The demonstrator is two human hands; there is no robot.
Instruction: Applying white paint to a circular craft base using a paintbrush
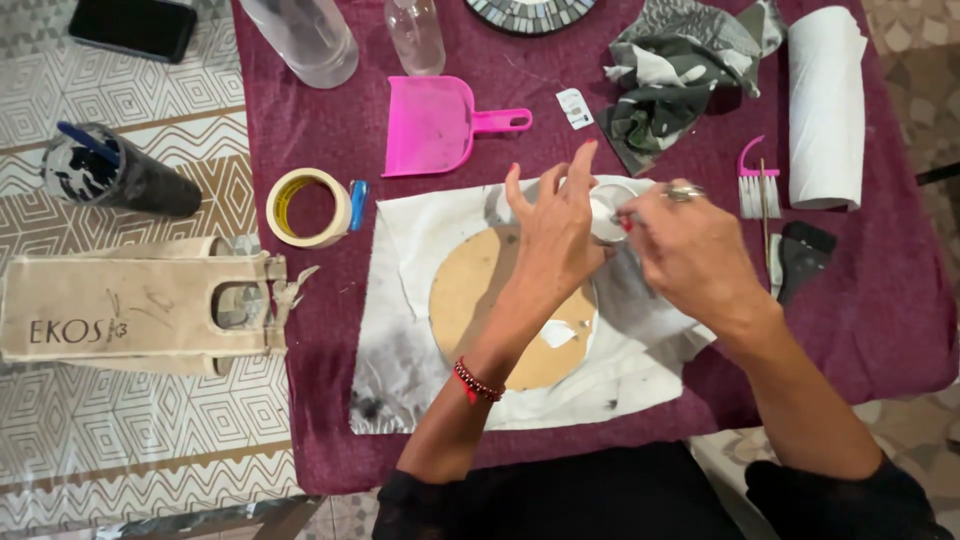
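Black sleeves fill the bottom edge, nearest the camera, and both forearms rise from them over a maroon cloth.

Well to the left of the hands, a beige cloth bag is seen lying on the patterned floor, with a dark cup holding a blue-handled tool above it. Nearer in, a roll of masking tape lies flat, and a pink dustpan is set just up and left of the raised fingers.

A red bead bracelet is worn on the left wrist. The left hand is held with its fingers spread and lifted; only thumb and forefinger seem to steady a small clear cup, though the contact itself is partly hidden. Below that grip, a round brown disc rests on stained white paper.

The right hand is pinched closed at the cup's rim, apparently on something small; what is pinched cannot be told.

Right of the hands lie a small pink brush, a black scraper and a paper towel roll.

The step in hand is judged to be work at the cup; a steady cup and a fine pinch are called for next.
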